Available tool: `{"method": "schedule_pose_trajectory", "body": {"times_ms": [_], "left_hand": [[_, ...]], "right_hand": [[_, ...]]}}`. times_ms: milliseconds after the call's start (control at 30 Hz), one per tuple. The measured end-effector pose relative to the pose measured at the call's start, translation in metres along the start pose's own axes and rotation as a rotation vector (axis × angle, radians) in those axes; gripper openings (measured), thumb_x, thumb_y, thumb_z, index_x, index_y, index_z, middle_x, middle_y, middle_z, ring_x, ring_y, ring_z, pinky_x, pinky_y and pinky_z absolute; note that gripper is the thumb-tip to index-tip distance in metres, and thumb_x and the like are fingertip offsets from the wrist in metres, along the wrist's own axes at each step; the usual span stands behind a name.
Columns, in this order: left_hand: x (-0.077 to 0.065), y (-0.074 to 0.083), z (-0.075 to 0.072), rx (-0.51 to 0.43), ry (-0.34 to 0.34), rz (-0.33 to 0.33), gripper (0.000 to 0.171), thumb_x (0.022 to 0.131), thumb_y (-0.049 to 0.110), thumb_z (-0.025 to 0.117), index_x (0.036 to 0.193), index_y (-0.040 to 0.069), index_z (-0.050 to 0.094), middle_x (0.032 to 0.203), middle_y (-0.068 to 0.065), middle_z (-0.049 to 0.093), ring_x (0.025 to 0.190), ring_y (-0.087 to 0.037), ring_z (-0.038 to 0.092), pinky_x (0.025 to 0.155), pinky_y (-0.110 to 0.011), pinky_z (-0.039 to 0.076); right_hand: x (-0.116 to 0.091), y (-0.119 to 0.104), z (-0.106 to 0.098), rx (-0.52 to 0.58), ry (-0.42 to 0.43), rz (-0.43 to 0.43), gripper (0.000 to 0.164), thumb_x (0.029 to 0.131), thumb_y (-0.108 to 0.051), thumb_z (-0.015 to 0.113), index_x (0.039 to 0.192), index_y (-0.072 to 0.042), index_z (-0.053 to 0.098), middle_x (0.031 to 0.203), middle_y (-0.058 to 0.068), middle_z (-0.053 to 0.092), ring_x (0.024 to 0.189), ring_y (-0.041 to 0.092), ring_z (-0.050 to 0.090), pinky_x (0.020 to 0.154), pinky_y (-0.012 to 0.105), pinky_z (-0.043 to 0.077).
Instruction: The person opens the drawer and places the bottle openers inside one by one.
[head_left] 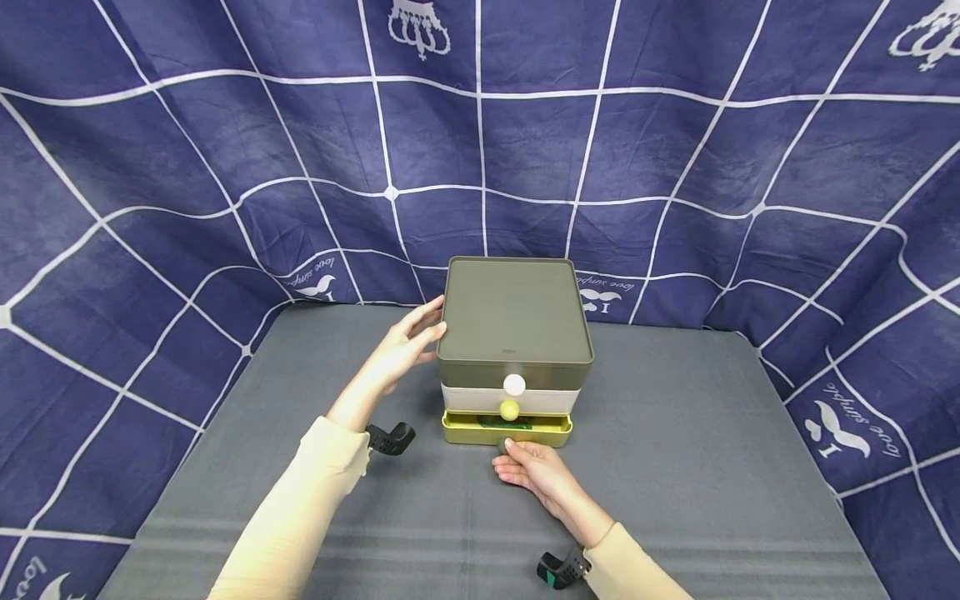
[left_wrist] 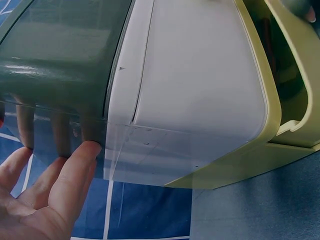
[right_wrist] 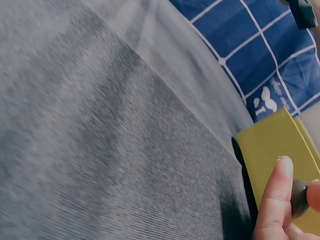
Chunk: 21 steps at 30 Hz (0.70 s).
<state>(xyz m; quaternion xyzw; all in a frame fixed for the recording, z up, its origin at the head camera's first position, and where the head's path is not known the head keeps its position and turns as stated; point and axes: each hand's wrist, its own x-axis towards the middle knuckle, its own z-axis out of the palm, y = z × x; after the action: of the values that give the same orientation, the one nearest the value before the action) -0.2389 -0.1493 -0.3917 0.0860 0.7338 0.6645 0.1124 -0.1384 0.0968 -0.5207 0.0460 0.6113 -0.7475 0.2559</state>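
Note:
A small stacked drawer box has a dark olive top, a white middle tier and a yellow-green bottom. Its bottom drawer is pulled partway out, and something dark green lies inside. My right hand pinches the dark round knob on that drawer's front between thumb and finger. At the box's left side is my left hand, its fingertips resting against the dark upper part. A white knob and a yellow knob mark the shut drawers above.
The box stands on a grey cloth-covered table. Behind it and at both sides hangs a blue curtain with white grid lines. Each wrist wears a black strap device, such as the left one.

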Motion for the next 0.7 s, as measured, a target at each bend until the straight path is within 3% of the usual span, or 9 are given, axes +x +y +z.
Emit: {"method": "schedule_pose_trajectory", "body": {"times_ms": [233,700], "left_hand": [[0.001,-0.001,0.000,-0.007,0.002,0.005,0.058,0.103,0.021,0.051,0.156,0.017,0.029,0.160,-0.017,0.029,0.145,-0.035,0.034,0.109,-0.058,0.040],[0.001,-0.001,0.001,-0.010,0.007,0.005,0.058,0.102,0.019,0.051,0.156,0.017,0.029,0.160,-0.017,0.029,0.144,-0.036,0.035,0.109,-0.057,0.041]], "right_hand": [[0.009,-0.003,-0.002,0.019,0.023,-0.009,0.031,0.104,-0.018,0.049,0.114,0.012,0.054,0.080,-0.003,0.071,0.075,0.003,0.068,0.073,0.018,0.058],[0.022,-0.006,-0.009,-0.003,0.004,-0.026,0.030,0.105,-0.015,0.046,0.112,0.013,0.053,0.079,-0.005,0.068,0.074,0.002,0.067,0.072,0.016,0.058]]}}
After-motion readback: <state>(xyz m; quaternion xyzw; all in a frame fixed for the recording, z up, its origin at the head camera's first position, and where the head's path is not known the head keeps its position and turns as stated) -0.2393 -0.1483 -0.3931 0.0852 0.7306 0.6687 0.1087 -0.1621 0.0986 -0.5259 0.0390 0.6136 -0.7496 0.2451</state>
